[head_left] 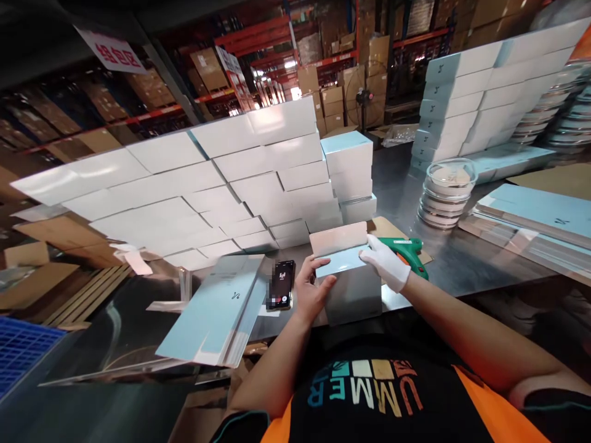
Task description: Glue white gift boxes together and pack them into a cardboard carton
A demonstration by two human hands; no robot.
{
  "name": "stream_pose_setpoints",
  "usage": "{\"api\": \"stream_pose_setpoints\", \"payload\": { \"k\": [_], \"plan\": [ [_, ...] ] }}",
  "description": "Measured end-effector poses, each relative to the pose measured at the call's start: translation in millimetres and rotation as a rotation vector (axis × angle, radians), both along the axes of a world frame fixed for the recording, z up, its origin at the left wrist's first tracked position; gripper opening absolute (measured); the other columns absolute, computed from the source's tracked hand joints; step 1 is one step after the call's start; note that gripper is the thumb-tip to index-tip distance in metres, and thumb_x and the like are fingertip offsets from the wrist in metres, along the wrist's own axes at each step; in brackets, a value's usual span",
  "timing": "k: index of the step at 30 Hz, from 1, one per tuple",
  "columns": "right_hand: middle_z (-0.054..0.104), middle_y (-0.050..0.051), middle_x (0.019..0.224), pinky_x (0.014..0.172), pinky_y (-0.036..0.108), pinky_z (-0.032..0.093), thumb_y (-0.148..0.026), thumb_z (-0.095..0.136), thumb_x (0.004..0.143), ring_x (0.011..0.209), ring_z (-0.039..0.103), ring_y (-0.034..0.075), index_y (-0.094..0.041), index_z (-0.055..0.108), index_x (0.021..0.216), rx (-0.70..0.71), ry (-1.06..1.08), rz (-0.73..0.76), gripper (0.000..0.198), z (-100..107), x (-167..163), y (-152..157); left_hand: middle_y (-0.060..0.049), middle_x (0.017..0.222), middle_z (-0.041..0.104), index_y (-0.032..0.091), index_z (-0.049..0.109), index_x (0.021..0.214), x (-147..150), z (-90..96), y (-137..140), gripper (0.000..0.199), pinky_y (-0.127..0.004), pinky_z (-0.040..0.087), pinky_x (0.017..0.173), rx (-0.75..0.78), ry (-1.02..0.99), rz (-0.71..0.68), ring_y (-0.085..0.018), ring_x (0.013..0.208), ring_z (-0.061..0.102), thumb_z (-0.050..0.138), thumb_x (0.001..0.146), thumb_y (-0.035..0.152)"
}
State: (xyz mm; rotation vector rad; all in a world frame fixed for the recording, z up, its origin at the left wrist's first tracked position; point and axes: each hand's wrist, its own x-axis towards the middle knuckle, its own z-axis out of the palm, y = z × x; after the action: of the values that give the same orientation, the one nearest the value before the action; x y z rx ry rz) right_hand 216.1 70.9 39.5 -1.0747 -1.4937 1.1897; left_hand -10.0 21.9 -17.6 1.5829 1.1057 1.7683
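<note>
A light blue and white cardboard box (353, 292) stands partly folded at the table's near edge, its pale back flap (339, 239) raised. Bare, my left hand (311, 289) grips the box's left side, with fingers over the top edge and thumb on the near side. A white glove covers my right hand (386, 263), whose fingers are closed on the top right corner. Just beyond that hand lies a green glue gun (401, 247), partly over a piece of brown cardboard. To the left of my left hand is a phone (282, 284) with a lit screen.
Flat light blue box blanks (212, 314) lie at left, more (545, 212) at right. Behind the box rises a wall of finished white boxes (249, 184). Clear round containers (446, 194) are stacked at right, near another box stack (462, 104). A blue crate (25, 351) sits far left.
</note>
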Motion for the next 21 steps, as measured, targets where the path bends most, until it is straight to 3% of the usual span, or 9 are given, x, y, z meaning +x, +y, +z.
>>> {"api": "stream_pose_setpoints", "payload": {
  "k": [3,6,8,10,12,15,18,21],
  "plan": [
    [0.081,0.013,0.121,0.098,0.045,0.066,-0.055,0.077,0.085,0.109,0.076,0.03,-0.02,0.068,0.123,0.015,-0.013,0.099,0.053,-1.4,1.8,0.7,-0.014,0.128,0.074,0.022,0.078,0.105,3.7,-4.4,2.4,0.062,-0.044,0.058,0.107,0.062,0.012,0.016,-0.033,0.128,0.073,0.089,0.085,0.079],
    [0.073,0.018,0.149,0.116,0.05,0.06,-0.064,0.094,0.079,0.137,0.071,0.034,-0.022,0.069,0.122,0.223,-0.056,0.192,0.065,-10.3,26.7,-3.4,-0.011,0.123,0.074,0.026,0.065,0.113,4.7,-2.6,4.0,0.061,-0.047,0.061,0.11,0.178,-0.107,0.01,-0.031,0.127,0.076,0.095,0.085,0.07],
    [0.064,0.018,0.164,0.127,0.056,0.053,-0.065,0.095,0.084,0.152,0.063,0.035,-0.024,0.073,0.118,0.373,-0.102,0.207,0.057,-16.6,39.8,-9.3,-0.009,0.113,0.075,0.027,0.066,0.116,0.6,3.3,4.4,0.057,-0.05,0.062,0.11,0.223,-0.073,-0.028,-0.03,0.123,0.078,0.095,0.087,0.066],
    [0.06,0.015,0.17,0.132,0.057,0.049,-0.06,0.086,0.097,0.158,0.059,0.033,-0.026,0.079,0.118,0.448,-0.124,0.245,0.04,-20.1,44.9,-17.3,-0.011,0.112,0.078,0.026,0.076,0.112,-6.7,11.7,4.3,0.048,-0.056,0.061,0.114,0.229,0.105,-0.111,-0.033,0.128,0.077,0.088,0.093,0.069],
    [0.06,0.012,0.171,0.132,0.054,0.051,-0.052,0.076,0.107,0.159,0.059,0.03,-0.03,0.084,0.124,0.476,-0.118,0.303,0.028,-19.6,43.5,-25.1,-0.013,0.116,0.082,0.027,0.084,0.107,-14.0,19.7,3.8,0.045,-0.062,0.059,0.118,0.235,0.259,-0.206,-0.036,0.134,0.075,0.079,0.099,0.071],
    [0.067,0.011,0.163,0.128,0.047,0.057,-0.044,0.072,0.111,0.154,0.064,0.027,-0.034,0.087,0.128,0.514,-0.116,0.323,0.025,-13.1,38.5,-31.4,-0.012,0.119,0.087,0.03,0.087,0.112,-18.8,26.5,2.8,0.029,-0.063,0.061,0.116,0.311,0.267,-0.279,-0.034,0.133,0.077,0.078,0.105,0.057],
    [0.073,0.011,0.153,0.126,0.046,0.058,-0.042,0.071,0.111,0.147,0.069,0.027,-0.035,0.088,0.127,0.535,-0.127,0.339,0.024,-8.1,37.6,-30.4,-0.009,0.119,0.089,0.033,0.087,0.122,-17.5,27.1,1.9,0.018,-0.057,0.065,0.11,0.4,0.225,-0.274,-0.03,0.129,0.079,0.081,0.106,0.04],
    [0.069,0.011,0.159,0.131,0.052,0.053,-0.044,0.074,0.108,0.151,0.065,0.029,-0.034,0.084,0.131,0.5,-0.146,0.293,0.027,-19.6,38.5,-30.8,-0.008,0.119,0.089,0.034,0.087,0.124,-16.1,25.1,1.0,0.019,-0.056,0.066,0.109,0.426,0.237,-0.258,-0.029,0.128,0.08,0.082,0.106,0.037]
  ]
}}
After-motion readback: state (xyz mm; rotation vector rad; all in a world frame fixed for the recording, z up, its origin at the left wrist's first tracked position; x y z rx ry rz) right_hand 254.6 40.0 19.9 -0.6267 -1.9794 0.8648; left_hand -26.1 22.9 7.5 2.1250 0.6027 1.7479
